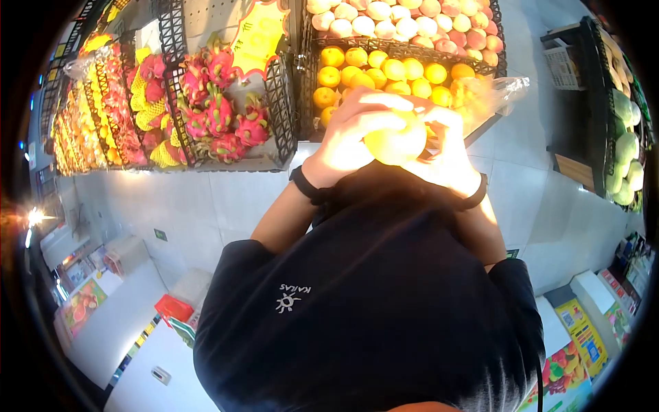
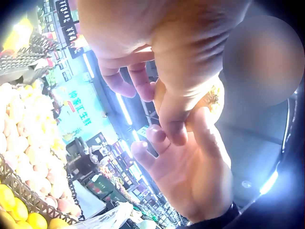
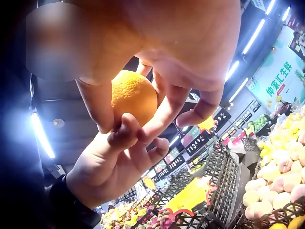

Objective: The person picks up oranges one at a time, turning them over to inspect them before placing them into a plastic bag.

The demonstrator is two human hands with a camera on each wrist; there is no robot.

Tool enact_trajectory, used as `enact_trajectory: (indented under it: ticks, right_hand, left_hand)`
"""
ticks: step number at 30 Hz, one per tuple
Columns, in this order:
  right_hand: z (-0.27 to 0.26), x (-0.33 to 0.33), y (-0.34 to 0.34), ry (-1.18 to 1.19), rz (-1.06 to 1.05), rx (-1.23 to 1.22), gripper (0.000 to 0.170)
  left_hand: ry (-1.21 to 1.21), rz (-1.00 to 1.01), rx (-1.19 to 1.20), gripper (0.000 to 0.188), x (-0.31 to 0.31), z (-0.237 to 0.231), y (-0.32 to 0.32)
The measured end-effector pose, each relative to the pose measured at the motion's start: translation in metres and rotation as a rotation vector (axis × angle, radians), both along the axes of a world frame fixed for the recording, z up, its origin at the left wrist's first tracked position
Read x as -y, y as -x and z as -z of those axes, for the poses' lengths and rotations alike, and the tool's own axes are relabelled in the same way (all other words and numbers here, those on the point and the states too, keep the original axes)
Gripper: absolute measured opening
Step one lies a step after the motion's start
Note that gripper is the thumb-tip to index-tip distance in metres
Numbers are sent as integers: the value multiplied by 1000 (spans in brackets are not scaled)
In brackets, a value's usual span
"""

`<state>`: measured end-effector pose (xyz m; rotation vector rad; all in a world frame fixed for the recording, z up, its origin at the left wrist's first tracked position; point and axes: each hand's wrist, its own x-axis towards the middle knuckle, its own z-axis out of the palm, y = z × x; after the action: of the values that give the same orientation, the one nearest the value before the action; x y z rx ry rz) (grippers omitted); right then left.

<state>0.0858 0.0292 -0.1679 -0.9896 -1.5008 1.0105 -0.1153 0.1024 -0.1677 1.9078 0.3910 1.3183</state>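
Both hands hold one orange (image 1: 397,142) in front of the chest, over the near edge of the orange crate. My left hand (image 1: 348,137) grips it from the left, thumb and fingers curled round it. From the other side my right hand (image 1: 449,147) has its thumb and fingertips on the fruit. The dimpled peel of the orange (image 3: 136,98) shows between the fingers in the right wrist view. In the left wrist view the orange (image 2: 215,101) is mostly hidden behind the left hand, its stem end showing. Strong light washes out the hands in the head view.
Loose oranges (image 1: 391,69) fill the crate ahead, with peaches (image 1: 412,26) behind them. A clear plastic bag (image 1: 506,93) lies at the crate's right side. Dragon fruit (image 1: 216,110) stands to the left, below a yellow price sign (image 1: 261,38). Green melons (image 1: 623,151) are at far right.
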Motion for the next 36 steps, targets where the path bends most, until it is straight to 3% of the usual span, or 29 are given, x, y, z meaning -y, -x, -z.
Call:
enact_trajectory:
  ticks: [4,6,7,9,11,12,15,18,20,22,24,29,32,36]
  right_hand:
    - [-4,3,-36,-58,-6,17,56]
    - [-6,8,-53,-110,21,-20,52]
    - [-8,10,-63,-147,32,23,48]
    - [-13,10,-82,-182,42,70,44]
    - [-20,8,-91,-237,61,-42,28]
    - [-23,6,-95,-238,60,-42,28]
    - [-26,7,-112,-322,55,-155,16]
    - [-27,16,-128,-282,93,-106,12]
    - [-30,20,-136,-336,127,167,11]
    - [-25,22,-140,-324,159,158,10]
    - [-21,22,-140,-311,193,150,14]
    - [-18,25,-134,-237,184,128,55]
    - [-25,19,-122,-237,177,170,61]
    - [-14,17,-99,-234,246,129,61]
  left_hand:
    - [-138,-3,-83,62,7,-12,-33]
    - [170,42,-17,43,18,-24,-55]
    - [218,74,59,48,20,-21,-68]
    - [182,68,4,51,23,-27,-84]
    - [75,67,-39,66,25,-19,-94]
    - [74,66,-39,66,26,-20,-94]
    - [410,320,-125,88,36,-38,-95]
    - [373,248,-146,87,42,-47,-117]
    - [354,209,-133,85,47,-44,-132]
    - [431,151,-82,79,52,-36,-139]
    - [366,143,-115,75,46,-39,-143]
    - [299,122,-215,67,39,-39,-137]
    - [222,154,-225,69,31,-35,-125]
    - [412,254,-187,64,22,-37,-107]
